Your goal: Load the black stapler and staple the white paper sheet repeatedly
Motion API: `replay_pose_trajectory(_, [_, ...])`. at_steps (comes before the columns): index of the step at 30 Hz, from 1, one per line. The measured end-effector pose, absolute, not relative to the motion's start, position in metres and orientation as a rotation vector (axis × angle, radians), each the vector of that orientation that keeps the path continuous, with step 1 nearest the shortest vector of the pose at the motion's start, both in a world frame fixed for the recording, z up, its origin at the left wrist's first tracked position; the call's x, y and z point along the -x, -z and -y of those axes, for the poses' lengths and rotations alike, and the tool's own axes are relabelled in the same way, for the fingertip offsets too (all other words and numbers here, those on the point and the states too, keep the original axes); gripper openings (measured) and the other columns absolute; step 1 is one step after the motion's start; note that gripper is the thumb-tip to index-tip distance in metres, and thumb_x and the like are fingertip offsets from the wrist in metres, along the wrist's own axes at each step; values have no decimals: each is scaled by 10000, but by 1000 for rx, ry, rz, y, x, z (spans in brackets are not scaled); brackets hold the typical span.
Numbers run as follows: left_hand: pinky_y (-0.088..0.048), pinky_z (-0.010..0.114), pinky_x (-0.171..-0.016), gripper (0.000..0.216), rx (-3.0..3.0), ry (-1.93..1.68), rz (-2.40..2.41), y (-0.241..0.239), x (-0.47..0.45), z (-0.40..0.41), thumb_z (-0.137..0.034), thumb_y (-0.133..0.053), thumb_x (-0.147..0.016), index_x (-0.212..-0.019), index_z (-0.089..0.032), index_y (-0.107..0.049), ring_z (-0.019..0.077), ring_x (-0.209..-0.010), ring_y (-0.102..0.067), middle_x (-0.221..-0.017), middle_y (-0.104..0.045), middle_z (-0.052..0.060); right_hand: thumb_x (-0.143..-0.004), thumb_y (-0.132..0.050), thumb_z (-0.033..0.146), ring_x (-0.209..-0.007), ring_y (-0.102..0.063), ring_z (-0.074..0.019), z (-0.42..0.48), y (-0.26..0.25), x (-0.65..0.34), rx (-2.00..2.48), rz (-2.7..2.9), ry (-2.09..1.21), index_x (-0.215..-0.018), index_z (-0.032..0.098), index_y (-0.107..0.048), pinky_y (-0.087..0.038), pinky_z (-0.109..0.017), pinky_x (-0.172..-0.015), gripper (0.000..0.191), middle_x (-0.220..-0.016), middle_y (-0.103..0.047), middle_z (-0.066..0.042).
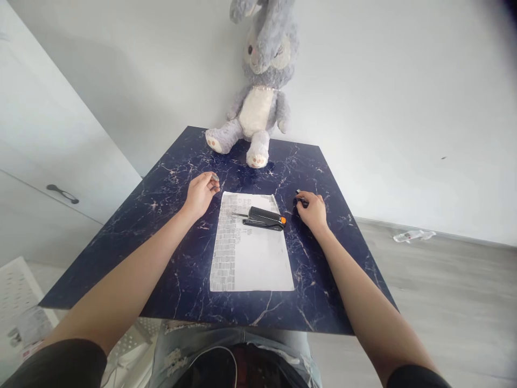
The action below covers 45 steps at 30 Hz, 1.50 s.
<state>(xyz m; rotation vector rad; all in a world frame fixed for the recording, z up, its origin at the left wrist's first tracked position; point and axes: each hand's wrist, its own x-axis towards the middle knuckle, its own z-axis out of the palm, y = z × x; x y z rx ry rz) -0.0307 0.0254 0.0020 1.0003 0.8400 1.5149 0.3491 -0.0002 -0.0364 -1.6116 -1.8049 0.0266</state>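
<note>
Between the fingertips of my left hand [199, 194] is a small grey piece [215, 178], too small to name for certain. My left hand is over the table, just left of the paper's top corner. On the right, my right hand [314, 211] is closed around a small black object [300, 199]; my fingers hide part of it. A black stapler [264, 218] with an orange end lies sideways on a printed sheet of paper [262, 264]. A thin metal part sticks out of the stapler's left end. Neither hand touches the stapler or the paper.
The dark blue marble-patterned table [181, 291] has its far edge by the wall. A grey plush rabbit [258, 108] sits at the back. White cabinet [48, 145] doors stand at the left, and clear plastic packaging [414, 236] lies on the floor at the right.
</note>
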Motion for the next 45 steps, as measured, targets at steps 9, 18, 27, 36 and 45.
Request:
replay_pose_trajectory(9, [-576,346,-838,314,-1343,-1409,-806,-14,21,-11,-510,-727,-928,-981,-207,-665,215,-939,-726,-972,-700,64,-812,-548,193,-1025,-684,-285,-2,37,-350,1596,1810,-35,-943,206,-737,-445,-497,-1042,231,-1160,-771,-96])
replay_pose_trajectory(18, [-510,368,-869,142,-2280,-808,-824,-25,21,12,-330,-672,-971,-1072,-256,-739,228,-892,-670,-1032,-689,71,-821,-551,194,-1087,-686,-294,-2,38,-351,1599,1817,-36,-930,201,-749,-440,-489,-1046,226,-1199,-768,-102])
replay_pose_trajectory(27, [-476,378,-938,168,-2708,-566,-747,-25,15,15,-280,-565,-1046,-1090,-200,-707,225,-1000,-660,-1098,-711,79,-824,-552,194,-1085,-686,-288,-3,39,-352,1598,1811,-52,-925,208,-747,-429,-495,-1061,220,-1197,-766,-96])
replay_pose_trajectory(36, [-466,370,-917,145,-2897,-617,-807,-17,14,14,-292,-620,-1037,-1055,-207,-736,210,-950,-719,-1045,-789,49,-821,-553,191,-1079,-687,-293,-3,39,-352,1597,1817,-50,-924,209,-744,-434,-506,-1059,217,-1208,-765,-96])
replay_pose_trajectory(45, [-450,372,-900,83,-2823,-636,-847,-16,8,16,-259,-688,-988,-1003,-204,-748,211,-918,-726,-1000,-797,34,-814,-554,185,-1080,-695,-291,-3,38,-351,1588,1819,-52,-917,208,-735,-432,-512,-1061,210,-1205,-766,-101])
